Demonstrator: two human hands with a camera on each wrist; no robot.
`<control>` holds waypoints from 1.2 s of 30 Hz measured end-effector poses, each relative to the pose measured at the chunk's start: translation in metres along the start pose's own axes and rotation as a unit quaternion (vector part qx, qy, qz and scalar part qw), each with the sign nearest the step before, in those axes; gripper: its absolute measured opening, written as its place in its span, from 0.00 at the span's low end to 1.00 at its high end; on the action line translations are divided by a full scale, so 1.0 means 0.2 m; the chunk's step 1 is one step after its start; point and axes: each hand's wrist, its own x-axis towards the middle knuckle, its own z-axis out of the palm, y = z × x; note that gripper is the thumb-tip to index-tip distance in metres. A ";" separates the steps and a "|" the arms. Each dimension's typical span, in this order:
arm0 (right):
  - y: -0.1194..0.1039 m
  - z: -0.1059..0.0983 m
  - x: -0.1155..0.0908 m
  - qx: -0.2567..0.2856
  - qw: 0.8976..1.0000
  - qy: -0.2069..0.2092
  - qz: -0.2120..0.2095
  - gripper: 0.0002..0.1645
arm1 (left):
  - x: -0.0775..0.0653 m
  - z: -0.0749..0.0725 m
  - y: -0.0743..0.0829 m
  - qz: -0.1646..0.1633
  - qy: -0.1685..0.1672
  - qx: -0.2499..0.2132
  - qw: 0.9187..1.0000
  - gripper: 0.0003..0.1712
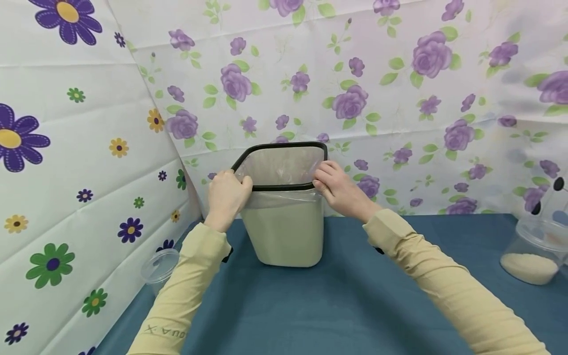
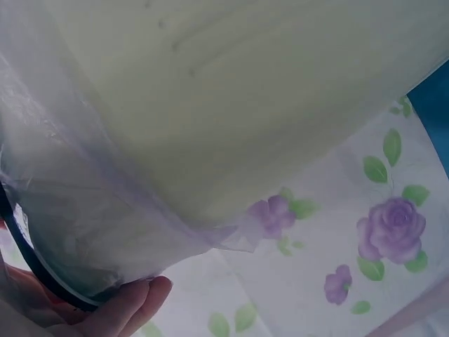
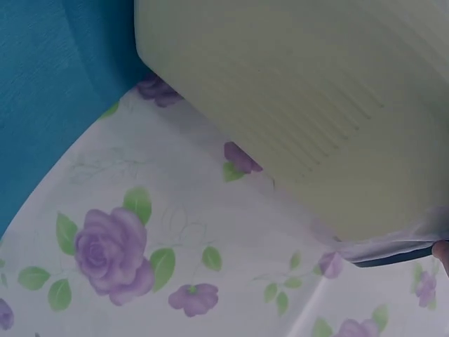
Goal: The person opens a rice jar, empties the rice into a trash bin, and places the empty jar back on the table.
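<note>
A pale cream trash bin [image 1: 284, 231] stands on the blue table. A clear plastic liner bag [image 1: 284, 198] lines it and folds down over the outside, below a black rim ring [image 1: 284, 187]. My left hand [image 1: 226, 195] grips the ring at its left front corner, thumb toward the front. Over at the right side, my right hand [image 1: 339, 185] holds the ring and the liner's edge. The left wrist view shows fingers [image 2: 140, 302] curled under the black ring beside the hanging film. Only a fingertip [image 3: 440, 253] appears at the rim in the right wrist view.
A clear plastic container [image 1: 160, 266] stands at the left, partly behind my left sleeve. To the far right is a clear tub [image 1: 532, 266] holding white grains, with black-tipped things near its top. Flower-printed cloth [image 1: 399, 113] hangs behind and at the left.
</note>
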 end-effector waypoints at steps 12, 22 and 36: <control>0.03 -0.07 -0.08 0.004 1.000 0.024 -0.006 0.17 | -0.01 0.05 0.10 0.015 0.007 0.006 1.000 0.15; 0.06 -0.10 -0.11 0.004 0.999 0.040 -0.015 0.20 | -0.01 0.07 0.14 0.037 0.022 0.002 0.999 0.12; 0.08 -0.17 -0.17 0.002 0.999 0.044 -0.008 0.22 | -0.02 0.10 0.22 0.055 0.013 0.008 0.998 0.15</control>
